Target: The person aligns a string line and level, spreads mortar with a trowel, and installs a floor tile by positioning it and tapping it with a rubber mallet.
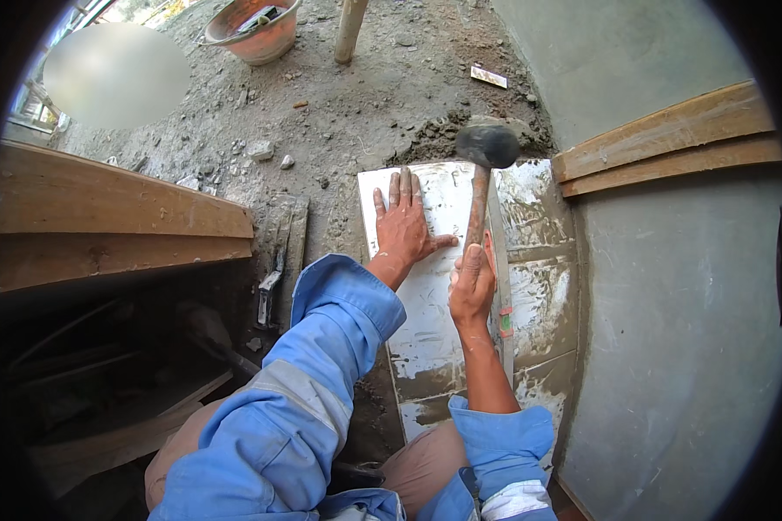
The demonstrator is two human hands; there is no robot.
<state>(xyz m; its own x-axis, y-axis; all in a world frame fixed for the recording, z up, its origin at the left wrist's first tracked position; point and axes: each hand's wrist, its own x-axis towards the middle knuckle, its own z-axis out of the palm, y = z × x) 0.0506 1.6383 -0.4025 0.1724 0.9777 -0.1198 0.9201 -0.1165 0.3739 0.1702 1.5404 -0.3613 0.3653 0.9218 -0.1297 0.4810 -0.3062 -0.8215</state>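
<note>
My left hand (402,224) lies flat with spread fingers on a white tile (421,313) smeared with grey mortar. In my right hand (472,291) is the handle of a rubber mallet (488,146); its black head points away from me, over the far edge of the tiles. Along the tiles, just right of my right hand, runs a spirit level (506,328) with a green vial, partly hidden by my wrist and the mallet. Mortar-stained tiles (539,300) lie on the right, between the level and the wall. Wet mortar (426,139) is heaped beyond the far tile edge.
A grey wall (678,347) with wooden boards (669,139) stands close on the right. Wooden planks (113,208) jut in from the left. Farther off are an orange bucket (254,35), a wooden post (350,30), a tile scrap (489,77) and stones (261,151) on rough ground.
</note>
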